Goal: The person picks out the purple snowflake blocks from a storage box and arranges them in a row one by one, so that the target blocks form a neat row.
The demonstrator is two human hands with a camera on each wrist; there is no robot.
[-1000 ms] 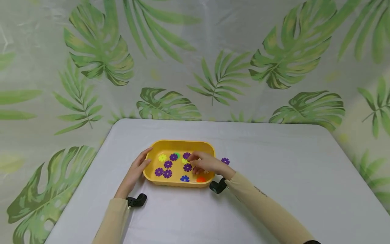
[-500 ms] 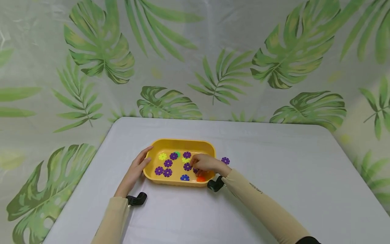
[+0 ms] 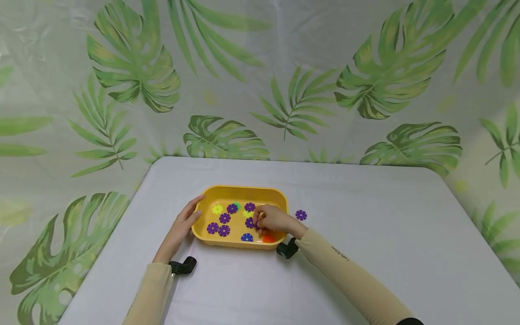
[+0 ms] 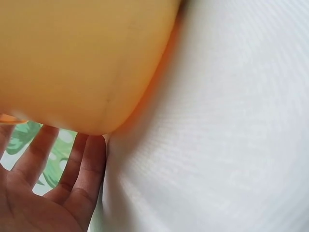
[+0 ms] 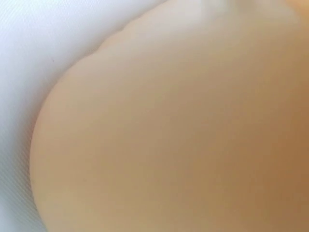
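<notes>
Pointing down inside the yellow tray, the fingers of the right hand bend toward the thumb over a partly covered purple disc; whether they pinch it I cannot tell. The left hand has its fingers fairly straight, resting against the tray's left end, and the left wrist view shows them reaching up along the outer wall.

Around the right fingertips lie more notched discs on the tray floor: several purple ones, a yellow disc toward the left end, a second yellow one beside the hand, a green disc half under a purple one, and, along the near wall, a blue disc and an orange-red piece. One lone purple disc lies outside, just beyond the tray's right end.

Everything sits on a white tabletop with rounded far corners; up close its covering shows fine ribbing and soft folds. Beige sleeves cross it from the near edge, with a small black camera at each wrist. Beyond the far edge and down both sides hangs a pale grey sheet, slightly glossy and creased, printed with large green leaves.
</notes>
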